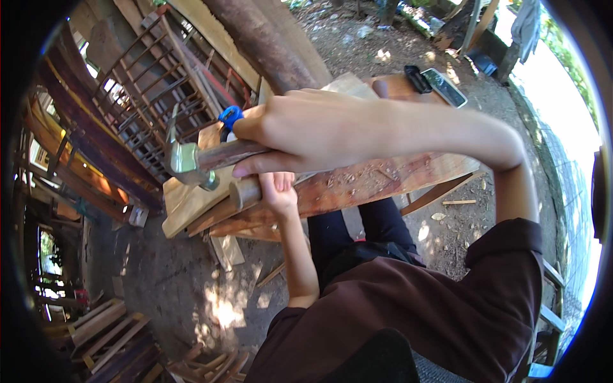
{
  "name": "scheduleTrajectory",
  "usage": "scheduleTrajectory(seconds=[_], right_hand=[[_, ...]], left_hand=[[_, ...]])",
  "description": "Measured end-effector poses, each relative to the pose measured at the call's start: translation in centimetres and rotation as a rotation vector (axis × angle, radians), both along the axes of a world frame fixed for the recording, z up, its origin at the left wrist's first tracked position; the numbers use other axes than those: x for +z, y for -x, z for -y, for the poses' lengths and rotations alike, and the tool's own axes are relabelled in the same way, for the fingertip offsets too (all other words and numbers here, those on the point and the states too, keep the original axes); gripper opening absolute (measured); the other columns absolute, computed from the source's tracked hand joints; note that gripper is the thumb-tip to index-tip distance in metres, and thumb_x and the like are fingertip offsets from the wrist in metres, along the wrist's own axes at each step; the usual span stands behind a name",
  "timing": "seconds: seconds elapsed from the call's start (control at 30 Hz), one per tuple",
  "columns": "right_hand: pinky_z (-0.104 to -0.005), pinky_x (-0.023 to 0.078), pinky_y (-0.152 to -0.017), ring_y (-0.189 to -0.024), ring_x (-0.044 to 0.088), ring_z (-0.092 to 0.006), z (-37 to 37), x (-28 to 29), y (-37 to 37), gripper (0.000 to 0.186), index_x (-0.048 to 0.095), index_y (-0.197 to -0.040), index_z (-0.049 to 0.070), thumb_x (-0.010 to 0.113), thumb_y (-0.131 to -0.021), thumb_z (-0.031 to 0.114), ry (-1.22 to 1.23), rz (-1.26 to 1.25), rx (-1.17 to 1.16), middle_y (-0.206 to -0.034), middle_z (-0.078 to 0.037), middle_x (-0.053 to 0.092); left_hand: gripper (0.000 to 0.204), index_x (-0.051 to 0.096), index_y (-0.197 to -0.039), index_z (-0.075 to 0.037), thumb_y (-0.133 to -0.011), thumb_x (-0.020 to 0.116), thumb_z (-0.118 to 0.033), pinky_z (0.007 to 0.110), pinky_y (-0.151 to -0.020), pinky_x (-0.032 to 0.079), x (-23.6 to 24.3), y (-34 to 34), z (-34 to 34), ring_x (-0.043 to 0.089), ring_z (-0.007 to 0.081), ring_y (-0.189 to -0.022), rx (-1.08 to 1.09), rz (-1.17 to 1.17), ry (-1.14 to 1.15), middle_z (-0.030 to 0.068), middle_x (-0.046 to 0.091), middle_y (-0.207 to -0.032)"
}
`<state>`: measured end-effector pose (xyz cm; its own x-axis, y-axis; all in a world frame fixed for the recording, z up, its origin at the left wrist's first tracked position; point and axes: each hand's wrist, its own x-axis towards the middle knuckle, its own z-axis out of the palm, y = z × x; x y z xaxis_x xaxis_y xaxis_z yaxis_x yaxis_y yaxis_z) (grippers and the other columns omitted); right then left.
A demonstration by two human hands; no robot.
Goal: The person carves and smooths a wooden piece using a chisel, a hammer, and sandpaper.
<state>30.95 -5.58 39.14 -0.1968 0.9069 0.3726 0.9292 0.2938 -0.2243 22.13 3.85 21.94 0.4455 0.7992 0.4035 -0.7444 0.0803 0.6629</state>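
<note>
Right hand point(306, 131) grips hammer point(191, 163) handle over left hand point(278, 190).

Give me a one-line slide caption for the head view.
Right hand grips a claw hammer; left hand holds a wooden-handled tool.

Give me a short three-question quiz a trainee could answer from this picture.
1. True or false: the right hand grips a hammer by its wooden handle.
2. What does the left hand hold? A) a round wooden stick B) a saw C) a phone
3. Fill in: the phone lies on the far end of the wooden ____.

Key: 1 true; 2 A; 3 plank.
</note>
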Motion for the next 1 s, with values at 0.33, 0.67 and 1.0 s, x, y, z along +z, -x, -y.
scheduleTrajectory(seconds=[0.33,0.67,1.0], right_hand=[[-0.0372,0.044,-0.062,-0.061,0.057,-0.0240,14.4,-10.6,-8.2,0.033,0.063,-0.111,0.009,0.068,-0.082,0.025,-0.221,0.067,-0.639,-0.070,-0.005,0.059],[-0.0328,0.040,-0.067,-0.058,0.051,-0.0169,20.7,-18.4,-11.3,0.050,0.060,-0.125,0.021,0.072,-0.077,0.024,-0.106,0.351,-0.877,-0.066,-0.002,0.048],[-0.0433,0.038,-0.095,-0.101,0.053,-0.0287,20.0,-17.1,-11.1,0.036,0.068,-0.112,0.017,0.070,-0.077,0.012,-0.141,0.081,-0.852,-0.104,-0.008,0.055]], left_hand=[[0.025,0.032,-0.072,-0.014,-0.096,0.039,-0.011,0.023,-0.040,0.027,0.2,0.4,0.3,0.025,0.0052,-0.037,-0.072,0.172,-0.128,-0.0061,0.028,-0.047],[0.025,0.032,-0.070,-0.014,-0.093,0.037,-0.012,0.023,-0.041,0.027,1.1,0.1,0.8,0.024,0.0060,-0.037,-0.027,0.140,-0.180,-0.0048,0.029,-0.046],[0.024,0.031,-0.070,-0.013,-0.094,0.035,-0.011,0.023,-0.042,0.031,1.3,0.2,1.6,0.027,0.0068,-0.038,-0.006,0.065,-0.273,-0.0037,0.031,-0.047]])
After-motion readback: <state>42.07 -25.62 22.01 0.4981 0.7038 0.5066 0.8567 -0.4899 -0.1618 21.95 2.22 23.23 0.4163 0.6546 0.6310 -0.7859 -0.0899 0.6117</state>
